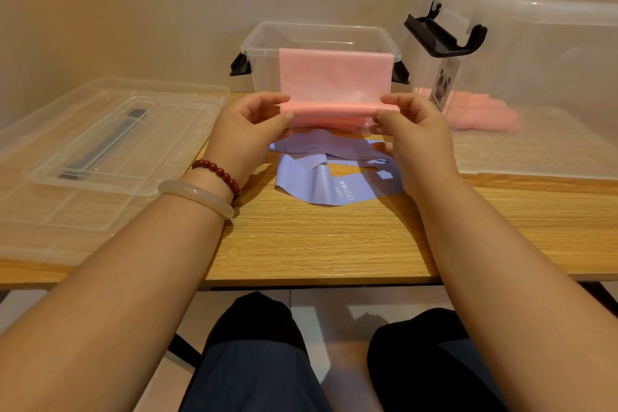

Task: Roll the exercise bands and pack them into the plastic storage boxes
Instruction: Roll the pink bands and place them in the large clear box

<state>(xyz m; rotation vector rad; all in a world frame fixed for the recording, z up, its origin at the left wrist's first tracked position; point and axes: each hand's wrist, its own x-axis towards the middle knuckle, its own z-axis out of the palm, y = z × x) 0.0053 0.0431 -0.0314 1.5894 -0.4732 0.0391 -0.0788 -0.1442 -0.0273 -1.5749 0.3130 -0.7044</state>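
Observation:
A pink exercise band hangs over the front rim of a small clear storage box at the back of the wooden table. Its lower end is rolled or folded into a thick edge. My left hand pinches that edge at its left end, and my right hand pinches it at the right end. Below my hands a purple band marked "Light" lies loosely crumpled on the table. More pink bands show through a big clear box on the right.
A clear lid with a grey handle lies flat on the left of the table. The big box on the right has a black latch. A wall stands close behind. My knees sit below the table's front edge.

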